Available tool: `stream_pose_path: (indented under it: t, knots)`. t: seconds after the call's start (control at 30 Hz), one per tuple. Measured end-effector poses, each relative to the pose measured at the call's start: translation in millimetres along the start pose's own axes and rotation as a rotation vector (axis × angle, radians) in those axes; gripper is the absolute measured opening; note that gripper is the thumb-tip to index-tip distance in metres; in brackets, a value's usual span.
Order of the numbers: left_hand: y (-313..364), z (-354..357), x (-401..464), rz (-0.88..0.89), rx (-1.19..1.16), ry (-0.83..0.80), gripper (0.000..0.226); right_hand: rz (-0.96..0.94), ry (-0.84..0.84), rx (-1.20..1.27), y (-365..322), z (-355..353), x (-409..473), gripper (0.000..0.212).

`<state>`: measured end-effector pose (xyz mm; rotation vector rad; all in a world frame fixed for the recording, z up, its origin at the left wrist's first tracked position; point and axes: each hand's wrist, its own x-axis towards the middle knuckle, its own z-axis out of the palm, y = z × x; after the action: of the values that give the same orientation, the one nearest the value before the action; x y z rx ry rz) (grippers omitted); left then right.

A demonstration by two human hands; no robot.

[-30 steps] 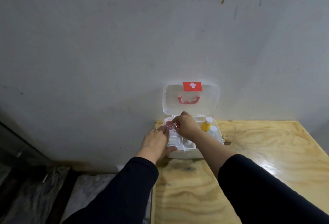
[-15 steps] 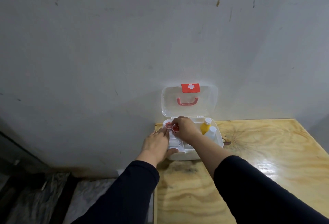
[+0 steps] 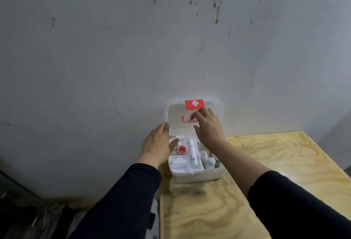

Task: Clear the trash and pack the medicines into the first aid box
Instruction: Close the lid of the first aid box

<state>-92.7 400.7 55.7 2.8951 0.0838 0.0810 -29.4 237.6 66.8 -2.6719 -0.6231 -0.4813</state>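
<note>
A white first aid box (image 3: pixel 197 177) stands at the table's back left corner, its clear lid (image 3: pixel 175 117) raised against the wall, with a red cross label (image 3: pixel 194 104) and a red handle (image 3: pixel 187 120). In its tray lie a round red container (image 3: pixel 182 150), a white tube (image 3: pixel 192 152), a gauze roll (image 3: pixel 178 163) and small white bottles (image 3: pixel 208 161). My left hand (image 3: pixel 157 142) rests at the box's left side, fingers near the lid's edge. My right hand (image 3: pixel 208 126) is spread in front of the lid, fingertips by the red handle.
The plywood table (image 3: pixel 247 191) stretches right and toward me. A stained grey wall (image 3: pixel 114 58) stands directly behind the box. Left of the table is a dark gap with a floor (image 3: pixel 38 219) below.
My right hand has left the red containers in the tray and risen to the lid. My left hand slid up along the box's left side. The tray's contents are now uncovered.
</note>
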Motion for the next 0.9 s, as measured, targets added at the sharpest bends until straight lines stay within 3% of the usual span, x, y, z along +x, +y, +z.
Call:
stream_pose_path:
  t: [0.07,0.2,0.43,0.67,0.9]
  knots:
    - [3,-13,16,0.004,-0.017,0.079,0.068,0.011,0.089,-0.081,8,-13,15,0.039]
    - [9,-28,40,0.0,-0.063,0.193,0.063,0.068,-0.091,-0.158,16,-21,42,0.058]
    - [20,-30,42,-0.005,-0.066,0.168,0.058,-0.005,-0.059,-0.221,24,-18,41,0.045]
    - [27,-28,2,0.039,-0.004,0.182,0.054,-0.103,0.095,-0.292,28,-24,-24,0.054]
    - [41,4,-45,0.124,0.036,0.128,0.051,-0.107,0.023,-0.305,25,-18,-106,0.063]
